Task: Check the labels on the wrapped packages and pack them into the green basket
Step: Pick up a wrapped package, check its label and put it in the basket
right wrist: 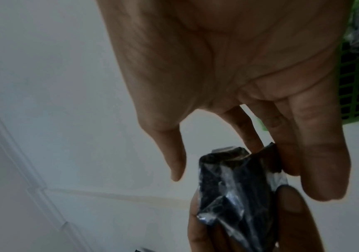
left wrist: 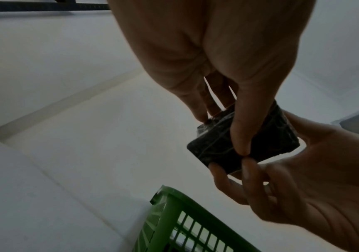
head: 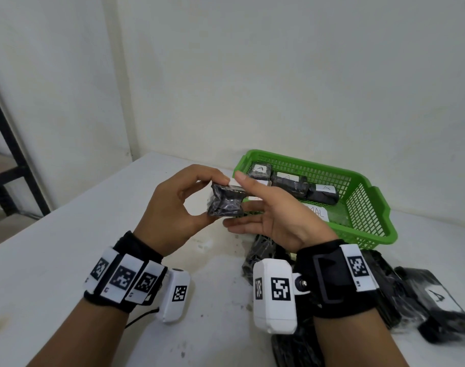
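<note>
The scene is seen by the head view from above, looking forward and down across the white table (head: 67,260) toward the wall. The left wrist view is aimed along the left hand (left wrist: 217,68), close up and dim. The right wrist view is aimed along the right hand (right wrist: 228,68), perhaps closer. The black wrapped package (head: 227,201) and green basket (head: 363,202) are shared by all three.

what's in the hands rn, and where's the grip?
A small black plastic-wrapped package. The left hand pinches its left end between thumb and fingers; the right hand touches its right side with straight fingers.
</note>
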